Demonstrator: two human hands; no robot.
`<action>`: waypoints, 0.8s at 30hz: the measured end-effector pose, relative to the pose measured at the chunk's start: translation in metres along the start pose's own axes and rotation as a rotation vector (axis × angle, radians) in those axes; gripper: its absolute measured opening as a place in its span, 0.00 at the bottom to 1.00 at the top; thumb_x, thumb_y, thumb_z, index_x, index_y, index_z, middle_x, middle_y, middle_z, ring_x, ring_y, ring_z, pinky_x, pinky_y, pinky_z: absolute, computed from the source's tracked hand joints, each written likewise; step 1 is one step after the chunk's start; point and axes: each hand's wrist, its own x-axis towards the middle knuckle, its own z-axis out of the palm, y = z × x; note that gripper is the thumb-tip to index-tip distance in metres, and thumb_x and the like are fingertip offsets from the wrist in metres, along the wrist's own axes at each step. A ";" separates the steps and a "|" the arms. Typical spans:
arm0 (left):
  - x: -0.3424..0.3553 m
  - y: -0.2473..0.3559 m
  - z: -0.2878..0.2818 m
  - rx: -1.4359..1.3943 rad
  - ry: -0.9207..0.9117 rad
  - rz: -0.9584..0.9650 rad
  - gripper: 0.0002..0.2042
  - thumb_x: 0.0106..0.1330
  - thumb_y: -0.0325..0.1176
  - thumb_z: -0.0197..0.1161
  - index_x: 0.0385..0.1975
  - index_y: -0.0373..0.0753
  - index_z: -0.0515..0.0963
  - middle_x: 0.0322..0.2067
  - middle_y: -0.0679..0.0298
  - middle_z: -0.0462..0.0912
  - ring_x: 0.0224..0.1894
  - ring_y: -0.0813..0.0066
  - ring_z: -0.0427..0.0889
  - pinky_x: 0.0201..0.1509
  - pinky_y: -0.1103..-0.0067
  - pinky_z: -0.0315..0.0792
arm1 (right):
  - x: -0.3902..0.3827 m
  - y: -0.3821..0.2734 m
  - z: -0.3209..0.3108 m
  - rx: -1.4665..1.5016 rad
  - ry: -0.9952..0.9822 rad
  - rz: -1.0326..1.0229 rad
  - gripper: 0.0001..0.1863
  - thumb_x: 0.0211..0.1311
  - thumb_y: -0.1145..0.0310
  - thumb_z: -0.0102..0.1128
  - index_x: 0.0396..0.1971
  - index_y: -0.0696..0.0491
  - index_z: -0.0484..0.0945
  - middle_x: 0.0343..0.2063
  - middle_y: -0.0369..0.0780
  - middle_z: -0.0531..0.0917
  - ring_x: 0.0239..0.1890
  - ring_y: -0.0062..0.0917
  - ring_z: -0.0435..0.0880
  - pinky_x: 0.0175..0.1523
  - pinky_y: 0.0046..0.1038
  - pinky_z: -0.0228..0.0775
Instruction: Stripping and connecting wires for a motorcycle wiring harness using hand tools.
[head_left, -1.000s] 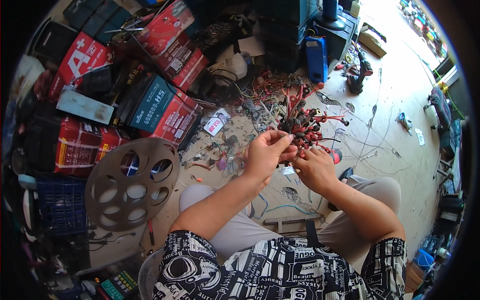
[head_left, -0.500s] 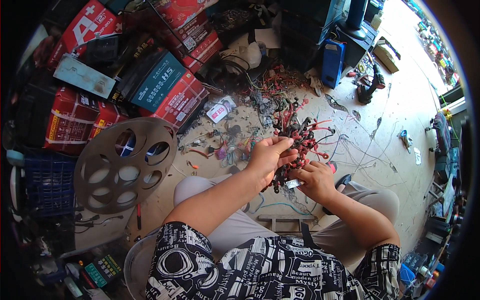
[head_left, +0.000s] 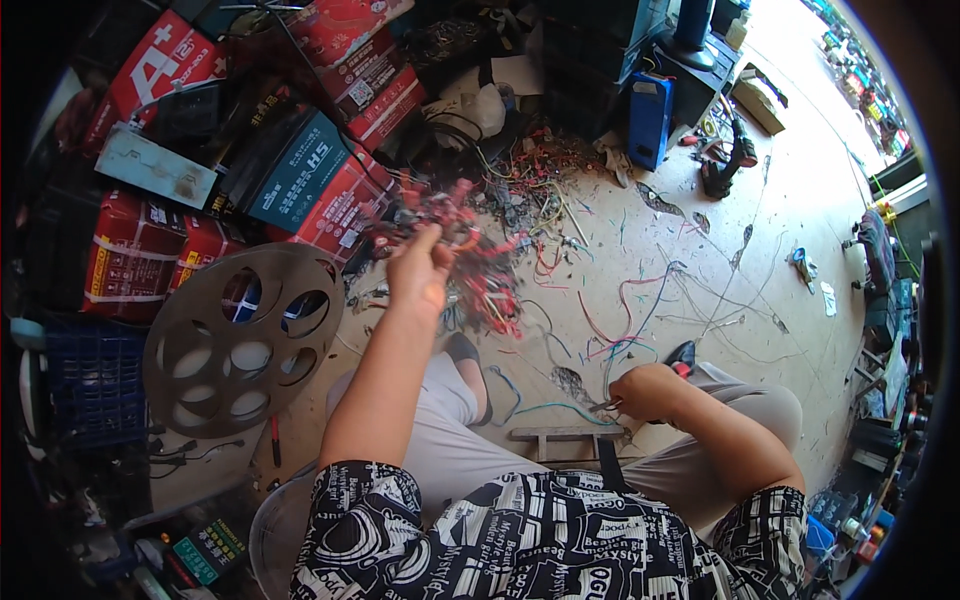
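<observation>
My left hand [head_left: 418,275] is closed around a bundle of short red and black wires [head_left: 460,230] with small connector ends, lifted over the littered floor at left of centre. Motion smears the bundle. Lower right, near my right knee, my right hand [head_left: 648,393] is curled round a small tool with a metal tip [head_left: 604,406]. A red piece [head_left: 682,369] shows behind that hand; whether it belongs to the tool is unclear. Below the tip lies a teal wire [head_left: 560,406] on the floor.
Red battery boxes [head_left: 345,215] and a round metal plate with holes [head_left: 240,340] stand at left. Beyond my hands lies a pile of wire scraps [head_left: 545,165]. A blue battery pack [head_left: 650,120] and a cordless drill [head_left: 730,165] sit at the far right. Loose wires [head_left: 620,315] trail across the floor.
My hands have moved apart. The left carried the wire bundle left and away from me; the right came off the bundle and dropped lower, toward my right knee.
</observation>
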 end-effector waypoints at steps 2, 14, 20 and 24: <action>0.002 0.018 -0.013 -0.070 0.078 0.079 0.05 0.57 0.23 0.64 0.29 0.37 0.74 0.23 0.66 0.76 0.19 0.80 0.74 0.23 0.84 0.70 | -0.005 0.006 0.002 0.003 0.009 0.063 0.09 0.49 0.64 0.54 0.29 0.49 0.79 0.25 0.42 0.81 0.32 0.39 0.81 0.35 0.38 0.71; -0.003 0.093 -0.049 -0.107 0.140 0.285 0.06 0.56 0.24 0.65 0.27 0.36 0.73 0.20 0.68 0.72 0.20 0.82 0.70 0.23 0.86 0.67 | 0.002 0.031 -0.065 0.065 0.479 0.444 0.10 0.53 0.65 0.50 0.30 0.55 0.77 0.26 0.49 0.81 0.32 0.44 0.80 0.35 0.42 0.71; -0.007 0.077 -0.034 -0.079 0.090 0.208 0.06 0.56 0.24 0.65 0.29 0.37 0.73 0.21 0.68 0.72 0.21 0.82 0.70 0.23 0.85 0.66 | 0.004 0.030 -0.070 0.152 0.653 0.391 0.09 0.55 0.67 0.54 0.30 0.56 0.75 0.25 0.48 0.80 0.31 0.44 0.79 0.37 0.40 0.69; -0.014 0.075 -0.031 -0.046 0.071 0.195 0.06 0.57 0.24 0.65 0.29 0.37 0.73 0.22 0.69 0.72 0.21 0.83 0.70 0.24 0.85 0.66 | 0.004 0.027 -0.072 0.202 0.734 0.395 0.09 0.56 0.66 0.54 0.32 0.55 0.75 0.26 0.47 0.80 0.32 0.43 0.78 0.37 0.40 0.68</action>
